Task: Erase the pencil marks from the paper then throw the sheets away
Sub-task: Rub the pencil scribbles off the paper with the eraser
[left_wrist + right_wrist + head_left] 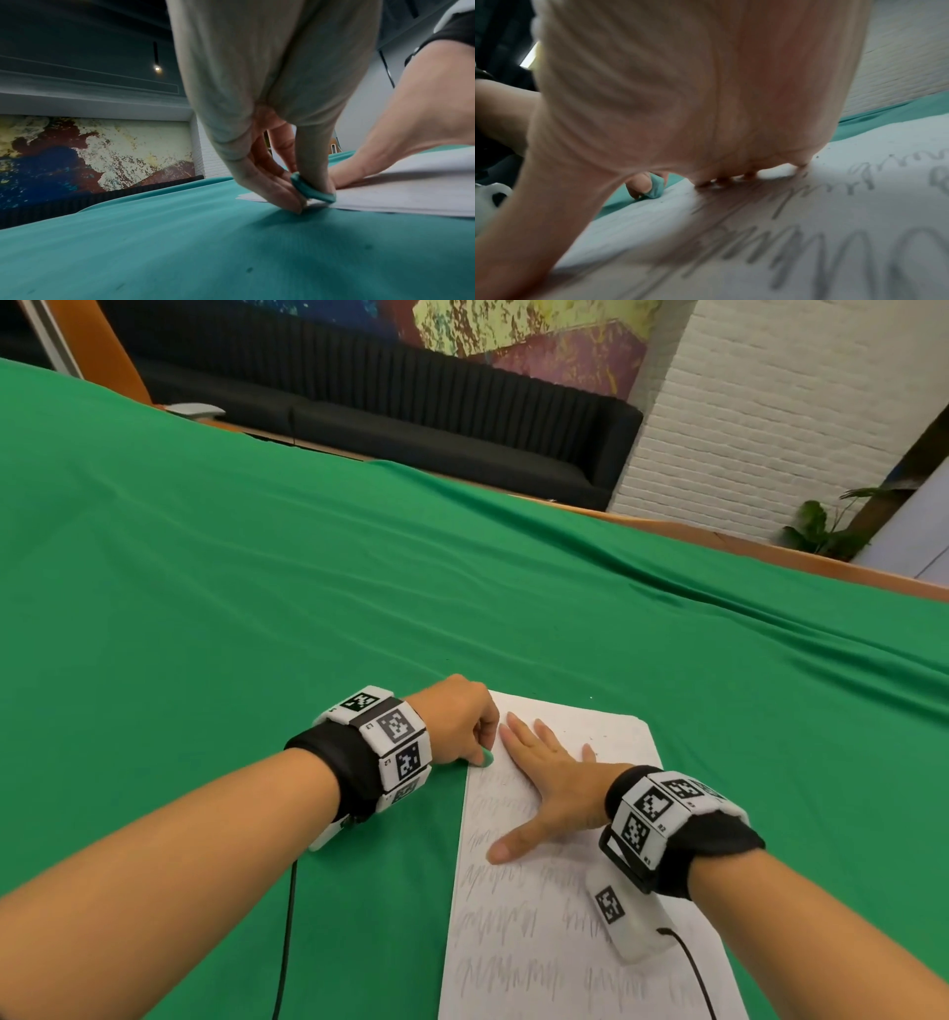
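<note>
White paper sheets (539, 942), pencil scribbles (493, 916) in rows, lie at green-clothed table's (257, 588) near edge. Right hand (554, 783) flat, fingers spread, presses sheets. Left hand (457, 721) pinches teal eraser (312, 191) at sheets' left edge.

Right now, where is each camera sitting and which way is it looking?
Head: worn high, looks down at both hands, left hand and right hand, on the paper.
Left wrist: low over the green cloth, looks along fingers pinching the eraser.
Right wrist: under the palm, looks across pencil scribbles.
All three share eraser and paper.
</note>
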